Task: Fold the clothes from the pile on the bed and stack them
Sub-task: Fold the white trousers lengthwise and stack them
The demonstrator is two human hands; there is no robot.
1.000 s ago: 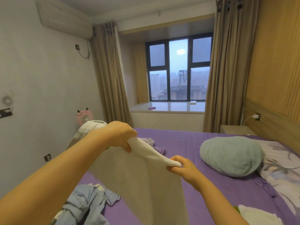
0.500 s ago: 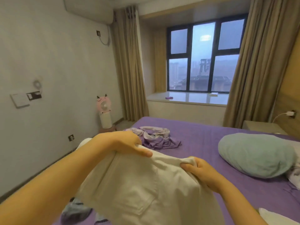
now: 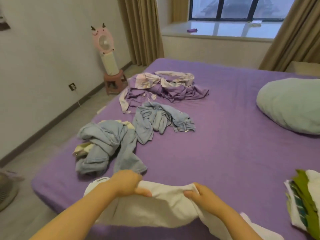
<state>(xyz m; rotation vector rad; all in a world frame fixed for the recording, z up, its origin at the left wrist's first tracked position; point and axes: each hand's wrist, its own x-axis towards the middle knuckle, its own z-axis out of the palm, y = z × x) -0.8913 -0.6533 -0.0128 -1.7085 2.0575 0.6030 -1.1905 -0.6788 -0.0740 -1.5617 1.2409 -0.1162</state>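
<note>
A white garment [image 3: 166,207] hangs low over the near part of the purple bed [image 3: 225,153]. My left hand [image 3: 129,185] and my right hand [image 3: 201,194] both grip its top edge, a short way apart. Beyond them lie loose clothes: crumpled light-blue jeans [image 3: 103,146], a light-blue garment [image 3: 161,120] and a purple and white garment [image 3: 161,87]. A stack of folded clothes [image 3: 304,201], white with green, sits at the right edge of the bed.
A pale green pillow [image 3: 292,104] lies at the right. A pink fan [image 3: 104,42] stands on a small stool [image 3: 114,82] by the left wall. Grey floor runs along the bed's left side. Curtains and a window sill are at the back.
My view has tilted down from the window to the bed. Both hands have lowered the white garment from chest height towards the mattress, still gripping its top edge.
</note>
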